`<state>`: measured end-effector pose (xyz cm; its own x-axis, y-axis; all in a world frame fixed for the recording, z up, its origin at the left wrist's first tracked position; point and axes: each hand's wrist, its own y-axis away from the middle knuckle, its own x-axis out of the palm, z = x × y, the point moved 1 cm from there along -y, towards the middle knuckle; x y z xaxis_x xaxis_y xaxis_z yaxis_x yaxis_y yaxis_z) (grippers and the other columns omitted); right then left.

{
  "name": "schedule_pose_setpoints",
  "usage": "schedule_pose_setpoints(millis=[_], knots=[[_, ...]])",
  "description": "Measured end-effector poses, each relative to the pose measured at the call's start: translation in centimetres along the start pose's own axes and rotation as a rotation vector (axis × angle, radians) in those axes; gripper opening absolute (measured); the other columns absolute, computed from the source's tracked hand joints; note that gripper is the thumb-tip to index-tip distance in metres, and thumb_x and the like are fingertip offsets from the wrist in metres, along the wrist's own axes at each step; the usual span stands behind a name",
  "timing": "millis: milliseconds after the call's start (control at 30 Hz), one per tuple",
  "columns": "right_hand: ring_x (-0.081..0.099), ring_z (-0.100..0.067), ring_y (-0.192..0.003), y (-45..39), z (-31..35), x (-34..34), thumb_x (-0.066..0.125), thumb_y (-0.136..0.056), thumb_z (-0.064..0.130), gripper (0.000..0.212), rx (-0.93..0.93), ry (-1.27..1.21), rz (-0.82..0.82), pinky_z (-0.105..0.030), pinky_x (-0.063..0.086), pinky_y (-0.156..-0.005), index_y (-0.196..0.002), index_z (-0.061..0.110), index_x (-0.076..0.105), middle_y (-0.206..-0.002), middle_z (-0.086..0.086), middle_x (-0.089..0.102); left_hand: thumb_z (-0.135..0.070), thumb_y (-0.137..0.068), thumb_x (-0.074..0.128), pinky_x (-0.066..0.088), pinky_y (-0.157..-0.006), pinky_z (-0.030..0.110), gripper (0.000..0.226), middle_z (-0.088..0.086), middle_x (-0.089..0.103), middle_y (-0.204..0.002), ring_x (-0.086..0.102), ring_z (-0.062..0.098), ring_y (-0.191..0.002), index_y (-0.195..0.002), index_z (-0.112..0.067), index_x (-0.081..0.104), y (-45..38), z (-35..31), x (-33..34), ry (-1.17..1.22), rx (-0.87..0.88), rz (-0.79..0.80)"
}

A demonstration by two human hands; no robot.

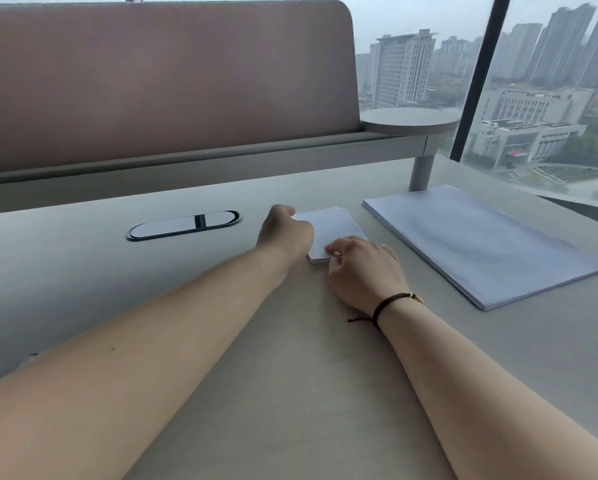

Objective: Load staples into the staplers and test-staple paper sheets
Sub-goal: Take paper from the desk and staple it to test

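A small stack of folded white paper sheets [328, 225] lies flat on the grey desk [290, 375], past the middle. My left hand [285, 230] is curled at its left edge, fingers on the sheets. My right hand [363, 268] rests on the stack's near corner, fingertips pinching the edge. A larger stack of white paper [477, 240] lies to the right, apart from both hands. No stapler or staples are in sight.
An oval black cable port [183, 225] sits in the desk at the left. A padded divider panel [159, 81] stands along the back, with a small round shelf [410, 120] on a post at its right end. A window runs along the right.
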<state>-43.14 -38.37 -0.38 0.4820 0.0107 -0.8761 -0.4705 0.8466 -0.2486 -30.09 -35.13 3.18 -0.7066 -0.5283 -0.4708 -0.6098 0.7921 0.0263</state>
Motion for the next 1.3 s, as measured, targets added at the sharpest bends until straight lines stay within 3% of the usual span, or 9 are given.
schedule_pose_setpoints(millis=[133, 200, 300, 567, 667, 800, 967, 1133, 1300], knots=[[0.053, -0.015, -0.124, -0.1, -0.1, 0.1, 0.041, -0.089, 0.022, 0.041, 0.004, -0.016, 0.011, -0.041, 0.03, -0.111, -0.121, 0.031, 0.065, -0.133, 0.01, 0.062, -0.011, -0.084, 0.052, 0.046, -0.094, 0.031, 0.045, 0.004, 0.056, -0.127, 0.057, 0.027, -0.112, -0.129, -0.014, 0.052, -0.1, -0.7, 0.6, 0.209, -0.083, -0.03], [0.053, -0.015, -0.124, -0.1, -0.1, 0.2, 0.04, -0.089, 0.022, 0.041, 0.011, -0.022, 0.017, -0.044, 0.029, -0.112, -0.121, 0.031, 0.065, -0.133, 0.01, 0.062, -0.007, -0.083, 0.051, 0.042, -0.079, 0.026, 0.013, 0.003, 0.054, -0.094, 0.052, 0.028, -0.09, -0.095, -0.012, 0.056, 0.0, -1.4, 0.5, 0.327, -0.159, -0.045], [0.052, -0.015, -0.126, -0.1, 0.0, 0.2, 0.04, -0.089, 0.022, 0.042, 0.018, -0.026, 0.024, -0.045, 0.028, -0.113, -0.122, 0.031, 0.064, -0.134, 0.011, 0.061, -0.006, -0.08, 0.05, 0.041, -0.072, 0.034, 0.009, 0.009, 0.052, -0.092, 0.05, 0.024, -0.082, -0.076, -0.013, 0.047, 0.2, -2.5, 0.4, 0.489, -0.258, -0.029], [0.054, -0.016, -0.123, 0.0, 0.1, 0.1, 0.04, -0.089, 0.026, 0.038, 0.035, -0.061, 0.018, -0.047, 0.029, -0.112, -0.113, 0.035, 0.068, -0.128, 0.013, 0.065, -0.004, -0.086, 0.051, 0.05, -0.074, 0.032, 0.013, 0.012, 0.053, -0.078, 0.059, 0.028, -0.078, -0.075, -0.01, 0.051, 0.3, -3.5, 0.4, 0.536, -0.293, -0.038], [0.056, -0.016, -0.117, 0.0, 0.1, 0.1, 0.041, -0.091, 0.032, 0.03, 0.033, -0.068, -0.002, -0.048, 0.031, -0.11, -0.1, 0.037, 0.07, -0.12, 0.014, 0.067, -0.001, -0.075, 0.064, 0.06, -0.076, 0.034, 0.017, 0.013, 0.067, -0.089, 0.07, 0.028, -0.079, -0.093, -0.001, 0.064, -0.4, -2.8, 0.8, 0.362, -0.238, -0.037], [0.057, -0.016, -0.115, 0.1, 0.1, -0.1, 0.042, -0.091, 0.036, 0.026, 0.049, -0.077, -0.015, -0.049, 0.023, -0.114, -0.092, 0.037, 0.067, -0.114, 0.014, 0.069, 0.005, -0.048, 0.065, 0.062, -0.076, 0.047, 0.027, 0.017, 0.074, -0.086, 0.074, 0.034, -0.08, -0.074, -0.001, 0.067, -0.7, -1.4, 1.0, 0.175, -0.168, -0.001], [0.052, -0.019, -0.123, 0.3, 0.1, -0.6, 0.044, -0.09, 0.038, 0.033, 0.096, -0.051, -0.079, -0.053, 0.017, -0.116, -0.114, 0.035, 0.066, -0.125, 0.01, 0.064, 0.009, -0.066, 0.08, 0.063, -0.069, 0.044, 0.022, 0.016, 0.073, -0.091, 0.074, 0.035, -0.079, -0.081, 0.0, 0.066, 0.7, -1.9, -0.3, 0.182, -0.124, 0.006], [0.05, -0.024, -0.125, 0.3, 0.1, -1.0, 0.044, -0.091, 0.046, 0.042, 0.179, -0.138, -0.15, -0.051, 0.026, -0.113, -0.13, 0.032, 0.052, -0.133, -0.001, 0.057, 0.006, -0.076, 0.076, 0.064, -0.066, 0.041, 0.021, 0.018, 0.073, -0.097, 0.075, 0.033, -0.078, -0.093, 0.003, 0.064, 0.8, -2.2, -1.3, 0.196, -0.09, -0.021], [0.05, -0.027, -0.124, 0.1, 0.0, -1.2, 0.046, -0.09, 0.049, 0.049, 0.226, -0.2, -0.142, -0.048, 0.03, -0.11, -0.135, 0.029, 0.045, -0.13, -0.005, 0.058, 0.007, -0.081, 0.069, 0.063, -0.061, 0.035, 0.012, 0.017, 0.072, -0.097, 0.075, 0.031, -0.076, -0.085, 0.0, 0.06, 0.4, -1.9, -1.3, 0.197, -0.09, -0.016]])
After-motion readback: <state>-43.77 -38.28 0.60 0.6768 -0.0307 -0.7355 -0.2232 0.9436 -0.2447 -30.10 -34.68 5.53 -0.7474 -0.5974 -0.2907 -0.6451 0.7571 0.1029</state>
